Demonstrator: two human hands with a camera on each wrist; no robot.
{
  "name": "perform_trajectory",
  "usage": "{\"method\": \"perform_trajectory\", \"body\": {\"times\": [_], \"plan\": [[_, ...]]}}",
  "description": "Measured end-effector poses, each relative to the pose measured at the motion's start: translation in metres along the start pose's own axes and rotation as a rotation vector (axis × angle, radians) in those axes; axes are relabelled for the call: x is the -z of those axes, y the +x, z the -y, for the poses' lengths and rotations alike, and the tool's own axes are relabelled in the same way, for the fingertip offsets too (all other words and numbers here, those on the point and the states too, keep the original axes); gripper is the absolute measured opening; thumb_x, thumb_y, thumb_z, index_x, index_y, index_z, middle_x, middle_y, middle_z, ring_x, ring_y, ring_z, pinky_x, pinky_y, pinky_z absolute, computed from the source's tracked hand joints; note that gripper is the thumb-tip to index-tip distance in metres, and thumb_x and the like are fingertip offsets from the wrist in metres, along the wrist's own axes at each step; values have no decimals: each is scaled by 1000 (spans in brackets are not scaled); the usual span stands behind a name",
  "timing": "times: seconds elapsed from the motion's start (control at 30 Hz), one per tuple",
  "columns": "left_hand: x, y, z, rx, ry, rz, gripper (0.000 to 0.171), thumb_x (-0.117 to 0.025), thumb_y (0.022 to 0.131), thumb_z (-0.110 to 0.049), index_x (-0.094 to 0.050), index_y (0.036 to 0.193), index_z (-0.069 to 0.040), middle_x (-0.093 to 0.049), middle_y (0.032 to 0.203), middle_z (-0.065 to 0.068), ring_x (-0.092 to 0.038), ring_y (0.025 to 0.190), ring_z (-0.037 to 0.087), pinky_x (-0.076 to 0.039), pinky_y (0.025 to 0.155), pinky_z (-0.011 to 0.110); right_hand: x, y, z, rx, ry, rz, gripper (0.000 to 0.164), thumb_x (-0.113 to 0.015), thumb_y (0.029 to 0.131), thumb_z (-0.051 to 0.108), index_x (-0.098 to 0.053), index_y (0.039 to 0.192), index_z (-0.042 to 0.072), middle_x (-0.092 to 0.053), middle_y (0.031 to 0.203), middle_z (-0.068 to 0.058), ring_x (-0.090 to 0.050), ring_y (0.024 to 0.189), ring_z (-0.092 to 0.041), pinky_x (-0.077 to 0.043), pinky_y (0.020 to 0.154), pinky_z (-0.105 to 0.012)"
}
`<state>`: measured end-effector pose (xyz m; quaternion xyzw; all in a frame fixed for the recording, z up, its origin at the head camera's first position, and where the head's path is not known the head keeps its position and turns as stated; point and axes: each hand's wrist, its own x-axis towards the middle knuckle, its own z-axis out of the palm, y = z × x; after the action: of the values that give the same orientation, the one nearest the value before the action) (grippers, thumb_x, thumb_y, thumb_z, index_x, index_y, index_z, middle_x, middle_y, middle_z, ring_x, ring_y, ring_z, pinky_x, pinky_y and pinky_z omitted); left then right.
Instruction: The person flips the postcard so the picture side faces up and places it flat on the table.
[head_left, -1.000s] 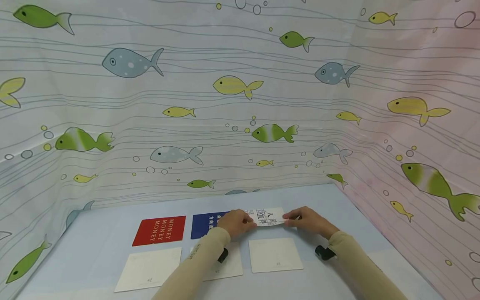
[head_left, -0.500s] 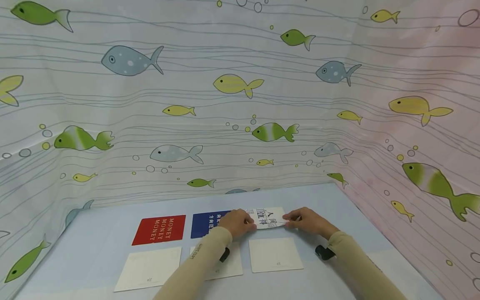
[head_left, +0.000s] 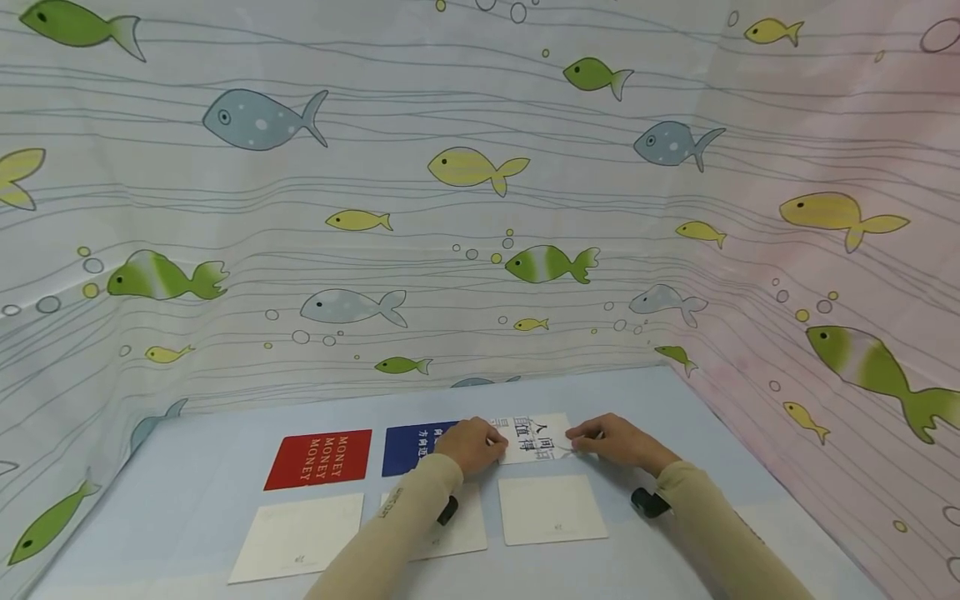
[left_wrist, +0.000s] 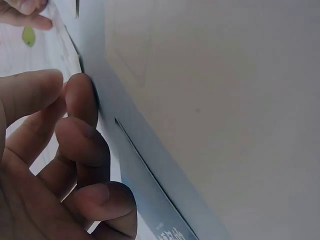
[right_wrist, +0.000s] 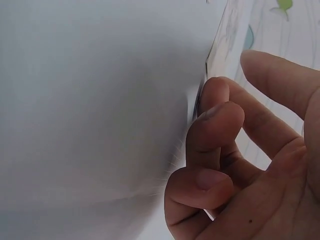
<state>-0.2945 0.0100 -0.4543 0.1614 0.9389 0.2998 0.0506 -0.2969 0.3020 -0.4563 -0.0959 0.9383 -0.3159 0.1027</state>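
Note:
A white card with dark printed characters [head_left: 534,440] lies flat on the table in the head view, at the right end of the back row. My left hand [head_left: 472,446] is at its left edge, covering part of the blue card [head_left: 408,450] beside it. My right hand [head_left: 624,442] touches the card's right edge. In the right wrist view the thumb [right_wrist: 270,75] stands apart from the bent fingers [right_wrist: 212,130], whose tips rest by the card edge [right_wrist: 220,55]. The left wrist view has loosely bent fingers [left_wrist: 82,140] near the card, thumb close to the index finger.
A red card lettered MONEY [head_left: 321,460] lies at the back left. Three blank cream cards form the front row: left [head_left: 292,537], middle [head_left: 457,525], partly under my left sleeve, and right [head_left: 552,510]. A fish-patterned curtain [head_left: 465,233] surrounds the table [head_left: 187,467].
The printed card, bent and slightly raised along its near edge before, now lies flat. My fingers have loosened at both its sides; both hands stay almost in place.

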Motion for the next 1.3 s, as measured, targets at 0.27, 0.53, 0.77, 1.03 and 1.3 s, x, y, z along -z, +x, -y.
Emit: {"method": "perform_trajectory", "body": {"times": [0.27,0.53,0.77,1.03,1.3], "plan": [[2,-3,5,-30,-47,-21,16,-70,95,-27,-80,106,-21,-72,105,-1,-65,95,19,-53,83,43,-1,-3,2,16,-12,-14,28,-71,96,29,-74,121,20,-65,103,4,-54,85,-17,-48,71,-34],[23,-13,6,-73,-198,-40,24,-66,98,-24,-74,119,-18,-66,87,-5,-62,72,14,-49,65,33,0,1,15,30,20,-106,28,-70,97,28,-72,123,18,-64,97,3,-54,85,-19,-46,71,-35],[45,-35,9,-103,-196,-75,23,-65,99,-29,-73,119,-23,-67,92,-8,-60,86,14,-52,77,36,2,-1,24,81,36,-176,33,-69,98,26,-68,128,14,-64,103,1,-56,84,-19,-47,70,-35],[66,-64,28,-113,-59,-137,23,-69,96,-28,-74,118,-23,-70,96,-9,-62,91,14,-54,78,38,-6,-6,47,127,97,-289,36,-71,97,29,-67,129,15,-65,106,0,-57,83,-18,-47,70,-34],[83,-82,40,-82,-6,-125,24,-73,93,-30,-75,116,-22,-67,93,-13,-60,84,9,-53,73,30,-24,-10,72,160,148,-296,35,-70,97,33,-66,130,21,-64,106,4,-60,85,-15,-50,70,-33]]}}
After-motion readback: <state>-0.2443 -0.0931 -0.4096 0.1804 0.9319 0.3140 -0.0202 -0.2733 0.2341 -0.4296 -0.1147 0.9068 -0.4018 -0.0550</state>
